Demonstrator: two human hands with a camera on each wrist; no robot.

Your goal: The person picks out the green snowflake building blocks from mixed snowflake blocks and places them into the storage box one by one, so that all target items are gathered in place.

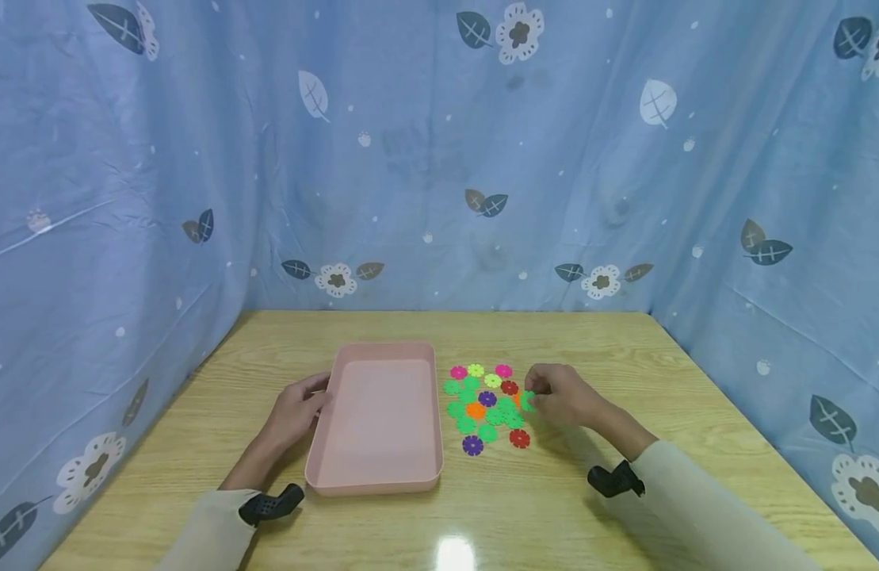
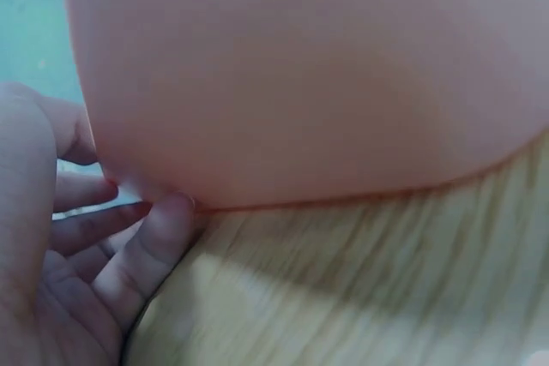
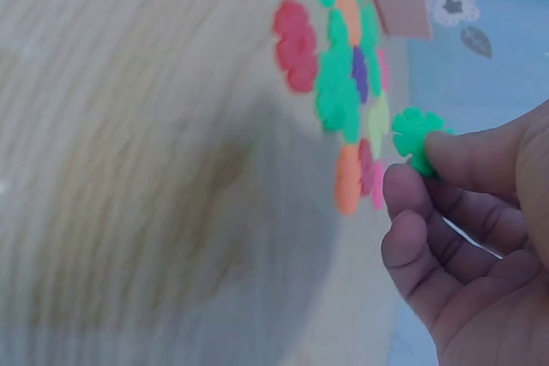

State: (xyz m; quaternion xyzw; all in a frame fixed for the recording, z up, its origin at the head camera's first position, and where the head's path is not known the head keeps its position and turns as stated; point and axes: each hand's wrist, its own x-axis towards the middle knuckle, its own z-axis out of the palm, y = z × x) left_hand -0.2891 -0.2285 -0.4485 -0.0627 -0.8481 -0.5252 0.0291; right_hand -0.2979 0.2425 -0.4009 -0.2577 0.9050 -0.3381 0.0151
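A pink rectangular tray (image 1: 385, 416) lies flat on the table, its inside bare. At its left side my left hand (image 1: 294, 414) holds the wall; in the left wrist view, thumb and fingers (image 2: 167, 229) close on the lower edge of the tray (image 2: 300, 109). My right hand (image 1: 563, 392) pinches a green notched plastic disc (image 3: 418, 137) between thumb and fingertips, raised above the table. Beside it, to the right of the tray, spreads a loose group of flower-shaped discs (image 1: 487, 399) in green, red, orange, purple, pink and yellow, some overlapping.
The wooden table (image 1: 553, 507) carries the tray and discs. A blue patterned curtain (image 1: 425, 159) hangs along its back and both sides. Each wrist wears a black strap device, such as the right one (image 1: 616, 480).
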